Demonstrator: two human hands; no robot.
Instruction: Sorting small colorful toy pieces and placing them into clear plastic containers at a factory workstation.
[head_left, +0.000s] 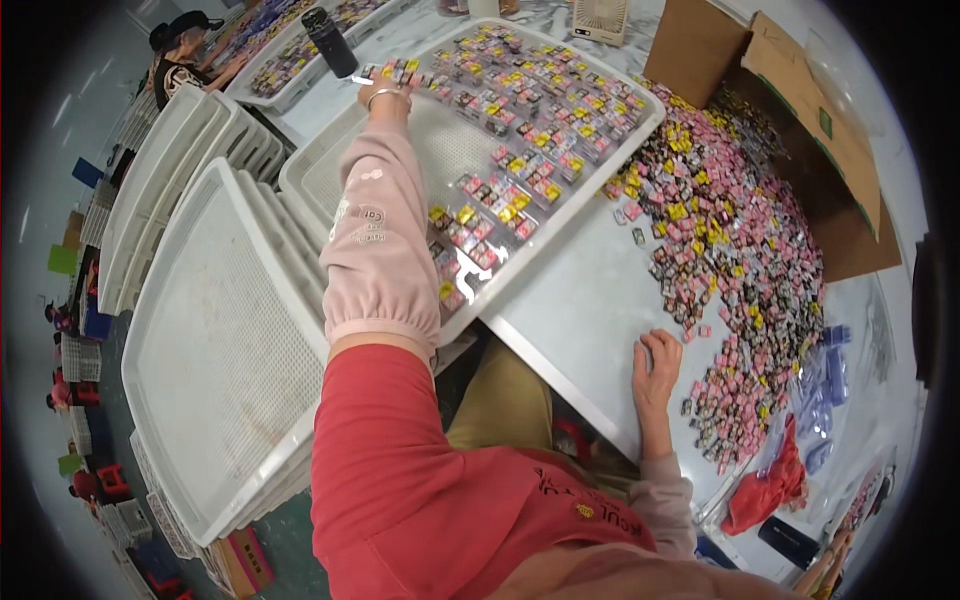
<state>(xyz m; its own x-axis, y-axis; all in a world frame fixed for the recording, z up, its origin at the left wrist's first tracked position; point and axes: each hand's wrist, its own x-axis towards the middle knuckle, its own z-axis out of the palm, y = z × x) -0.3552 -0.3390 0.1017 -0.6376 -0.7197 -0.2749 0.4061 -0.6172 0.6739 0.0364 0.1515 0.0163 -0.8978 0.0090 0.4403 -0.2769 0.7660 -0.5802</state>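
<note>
White tray: a perforated plastic tray (400, 150) is lying tilted on the table (580, 300), with rows of small packets (540, 110) covering its far and right parts; the near left part is showing bare mesh.
Left hand: the left hand (385, 97) is reaching far over the tray, at the far left corner, and is touching the packets there; the fingers are pointing away and I cannot tell whether they are pinching one or staying apart. A thin bracelet is sitting on the wrist.
Right hand: the right hand (655, 365) is resting flat on the table near its front edge, fingers lightly curled and close together, holding nothing, just beside the pile.
Pile: loose packets (730, 260), pink, yellow and black, glossy and rectangular, are spreading over the table to the right of the tray.
In the way: the pink sleeve (380, 250) is hiding the middle of the tray.
Around: stacked white trays (215, 350) are standing on the left; a cardboard box (800, 130), flattened open, is lying behind the pile; a black bottle (330, 42) is standing beyond the tray; a red cloth (765, 490) and clear bluish bags (825, 385) are lying at the right; another person (185, 55) is working at the far left.
</note>
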